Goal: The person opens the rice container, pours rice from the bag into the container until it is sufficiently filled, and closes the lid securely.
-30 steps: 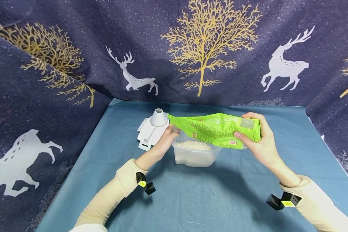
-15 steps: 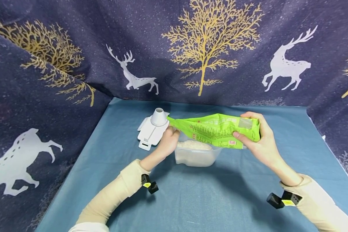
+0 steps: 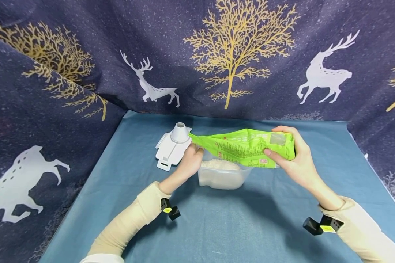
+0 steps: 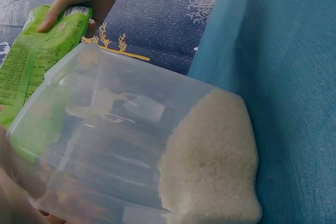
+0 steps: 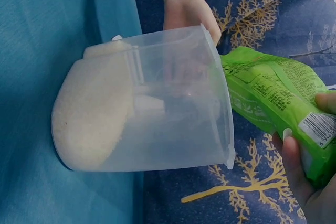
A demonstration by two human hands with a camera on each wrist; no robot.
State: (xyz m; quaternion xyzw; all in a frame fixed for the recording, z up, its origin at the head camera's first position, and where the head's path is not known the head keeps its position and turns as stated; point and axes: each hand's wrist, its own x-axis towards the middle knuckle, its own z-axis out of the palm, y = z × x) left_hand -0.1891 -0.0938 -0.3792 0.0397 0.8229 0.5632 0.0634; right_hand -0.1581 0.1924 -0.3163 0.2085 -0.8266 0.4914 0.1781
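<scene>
My right hand (image 3: 297, 166) grips the wide end of a bright green printed bag (image 3: 241, 148), thumb on the near face. The bag lies sideways over a clear plastic container (image 3: 222, 180), its narrow end reaching past the left rim. White rice (image 5: 94, 114) fills the container's lower part, heaped against one side in the right wrist view. At that left rim my left hand (image 3: 191, 160) holds the container, just below the bag's narrow end. Its fingers are partly hidden; the left wrist view shows some of them (image 4: 18, 177) at the rim's corner.
A white lid (image 3: 169, 151) with a cone-shaped spout (image 3: 180, 133) lies left of the container, close to my left hand. A blue cloth (image 3: 217, 226) covers the table. Behind it hangs a dark curtain (image 3: 266, 91) with deer and trees.
My left hand and forearm have shifted slightly right at the rim, the hand turning so its thumb shows less. The green bag has edged a little left with my right hand.
</scene>
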